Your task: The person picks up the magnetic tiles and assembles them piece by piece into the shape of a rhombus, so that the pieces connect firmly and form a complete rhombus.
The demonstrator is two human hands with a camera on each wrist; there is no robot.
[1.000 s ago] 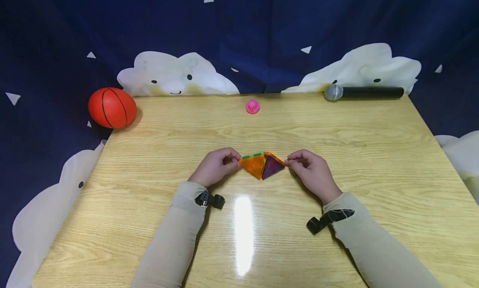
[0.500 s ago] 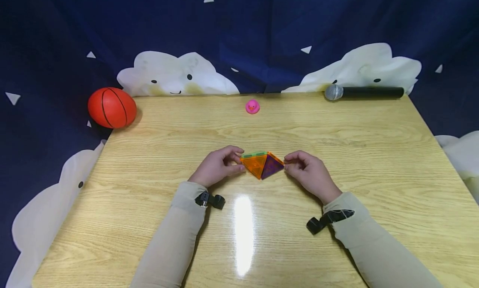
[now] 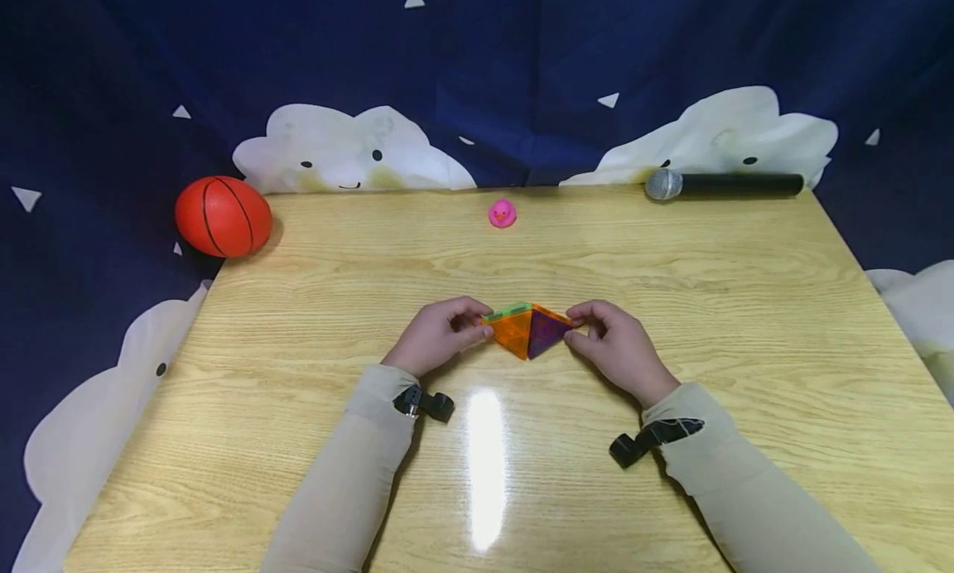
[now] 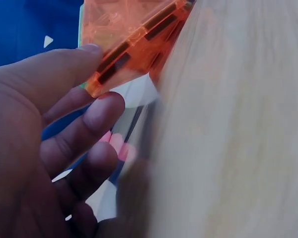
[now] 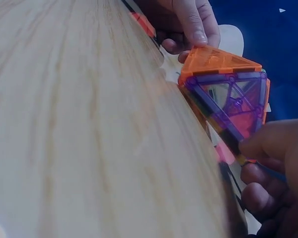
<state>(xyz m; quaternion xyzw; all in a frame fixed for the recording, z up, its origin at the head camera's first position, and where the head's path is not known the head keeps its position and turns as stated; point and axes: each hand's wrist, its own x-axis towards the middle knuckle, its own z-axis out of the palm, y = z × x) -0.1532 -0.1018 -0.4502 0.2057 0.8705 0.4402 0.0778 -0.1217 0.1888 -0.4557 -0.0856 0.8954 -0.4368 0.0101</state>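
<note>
Translucent triangular magnetic tiles are joined edge to edge over the middle of the table. An orange tile (image 3: 510, 334) faces me on the left, and a purple tile (image 3: 547, 334) meets it on the right. Behind them show the edges of a green tile (image 3: 511, 310) and another orange one. My left hand (image 3: 440, 331) pinches the left corner of the orange tile between thumb and fingers, as the left wrist view also shows. At the opposite end, my right hand (image 3: 619, 345) pinches the outer corner of the purple tile (image 5: 233, 99). The tiles' underside is hidden.
A pink rubber duck (image 3: 503, 214) sits near the table's back edge. A red ball (image 3: 224, 217) with black lines lies at the back left corner. The black microphone (image 3: 730, 185) lies along the back right edge. A dark blue cloth with clouds hangs behind.
A gap between the orange and purple tiles has gone, and they now meet. The left fingers loosened, then took the corner again; the tiles and left hand have shifted slightly right.
</note>
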